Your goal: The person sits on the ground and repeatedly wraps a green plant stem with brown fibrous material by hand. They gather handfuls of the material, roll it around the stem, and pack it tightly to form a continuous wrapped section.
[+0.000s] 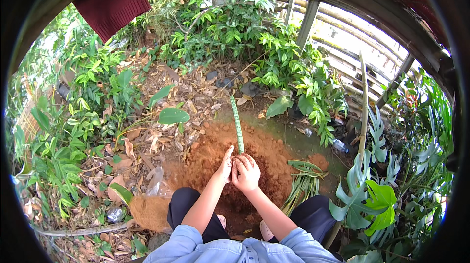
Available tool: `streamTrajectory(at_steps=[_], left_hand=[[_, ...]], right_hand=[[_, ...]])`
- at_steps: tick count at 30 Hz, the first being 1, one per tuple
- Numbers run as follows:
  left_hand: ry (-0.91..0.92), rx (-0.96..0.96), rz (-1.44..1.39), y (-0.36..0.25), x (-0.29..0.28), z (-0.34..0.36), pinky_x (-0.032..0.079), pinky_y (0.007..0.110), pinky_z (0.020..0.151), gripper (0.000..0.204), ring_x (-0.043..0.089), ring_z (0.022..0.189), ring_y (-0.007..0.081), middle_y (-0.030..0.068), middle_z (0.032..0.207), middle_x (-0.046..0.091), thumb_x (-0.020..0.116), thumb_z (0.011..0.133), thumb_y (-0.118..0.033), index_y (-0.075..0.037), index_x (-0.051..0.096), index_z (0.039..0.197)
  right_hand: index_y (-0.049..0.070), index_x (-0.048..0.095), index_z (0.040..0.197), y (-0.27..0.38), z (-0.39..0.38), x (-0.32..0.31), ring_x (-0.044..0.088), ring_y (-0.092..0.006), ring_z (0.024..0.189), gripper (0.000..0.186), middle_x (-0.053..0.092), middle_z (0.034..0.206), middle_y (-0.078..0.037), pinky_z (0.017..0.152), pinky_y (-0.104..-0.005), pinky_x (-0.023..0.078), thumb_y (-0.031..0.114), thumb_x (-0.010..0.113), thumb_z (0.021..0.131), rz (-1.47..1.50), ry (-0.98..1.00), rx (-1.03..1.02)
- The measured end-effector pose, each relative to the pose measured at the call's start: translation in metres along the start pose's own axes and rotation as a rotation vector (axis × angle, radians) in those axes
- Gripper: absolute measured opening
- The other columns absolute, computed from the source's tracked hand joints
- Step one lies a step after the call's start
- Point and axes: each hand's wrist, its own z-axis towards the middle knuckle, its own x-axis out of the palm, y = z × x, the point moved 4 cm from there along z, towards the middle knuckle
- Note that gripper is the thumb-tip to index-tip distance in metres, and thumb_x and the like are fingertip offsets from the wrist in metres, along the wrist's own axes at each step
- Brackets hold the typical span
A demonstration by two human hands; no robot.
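Standing nearly upright, a long patterned green leaf (237, 123) is rising at the far side of the two hands, its lower end disappearing behind the fingers of the right. The left hand (225, 166) is lying along the leaf's left, its fingers extending toward the far side. The right hand (246, 171) is curling its soil-marked fingers close to the leaf's base; whether either hand is grasping the leaf or pressing soil, I cannot tell. Both bare forearms are converging from the near side, out of blue sleeves (182, 241), between dark-trousered knees. Reddish-brown soil (271, 157) is surrounding the hands. To the right, a bundle of long green leaves (302, 184) is lying near the knee. Farther right, a clear bottle (341, 146) is lying on the ground, any print being too small to read.
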Motion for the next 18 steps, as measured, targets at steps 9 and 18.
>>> streamTrajectory(at_steps=[9, 18], left_hand=[[0.08, -0.068, -0.074, 0.004, 0.01, -0.006, 0.05, 0.036, 0.073, 0.07, 0.061, 0.075, 0.0268, 0.0136, 0.078, 0.063, 0.027, 0.089, -0.062, 0.001, 0.058, 0.081], [0.18, 0.015, -0.029, 0.012, -0.002, 0.01, 0.049, 0.035, 0.064, 0.079, 0.059, 0.065, 0.0263, 0.0125, 0.065, 0.058, 0.026, 0.084, -0.071, -0.001, 0.056, 0.065]], right_hand=[[0.006, 0.065, 0.082, 0.001, -0.007, -0.001, 0.06, -0.028, 0.09, 0.014, 0.062, 0.09, -0.009, 0.077, -0.0379, 0.048, 0.012, 0.064, 0.07, -0.032, 0.035, 0.022], [0.0, 0.062, 0.077, -0.008, -0.015, 0.02, 0.06, -0.0295, 0.083, 0.011, 0.061, 0.085, -0.012, 0.074, -0.0386, 0.049, 0.01, 0.063, 0.072, -0.028, 0.029, -0.066]])
